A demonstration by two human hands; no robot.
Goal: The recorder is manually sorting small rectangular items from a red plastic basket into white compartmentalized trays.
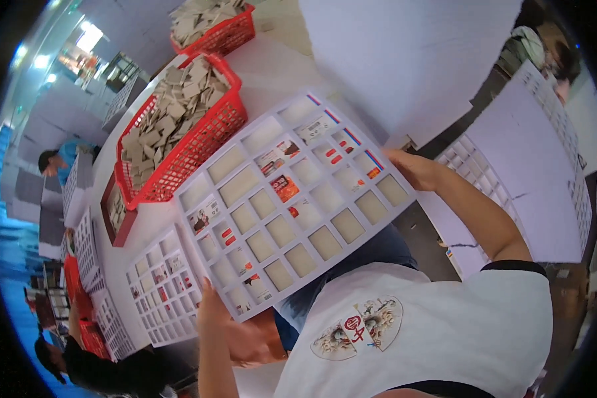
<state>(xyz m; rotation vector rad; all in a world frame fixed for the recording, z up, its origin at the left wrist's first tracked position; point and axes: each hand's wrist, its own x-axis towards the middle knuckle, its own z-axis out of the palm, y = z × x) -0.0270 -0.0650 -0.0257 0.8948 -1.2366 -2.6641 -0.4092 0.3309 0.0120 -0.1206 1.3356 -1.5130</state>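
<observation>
"White grid tray [292,221], tilted, in the head view. Where is it exactly?"

"Held over the near edge of the table [262,73]: its left part above the tabletop, its right part above the lap."

"And the fingers?"

"Those of the left hand [213,308] grasp the tray's lower-left edge, mostly hidden below it. Those of the right hand [411,171] are curled round its right edge."

"What do the cells show?"

"Some have printed pieces with red, others look plain beige."

"What else is on the table?"

"Another grid tray [169,312] lies near that same edge. Toward the left edge stands a red basket [199,156] heaped with greyish-beige flat pieces [176,106], a dark red box [121,232] just beside it. A second red basket [229,41] stands farther off, also heaped."
</observation>
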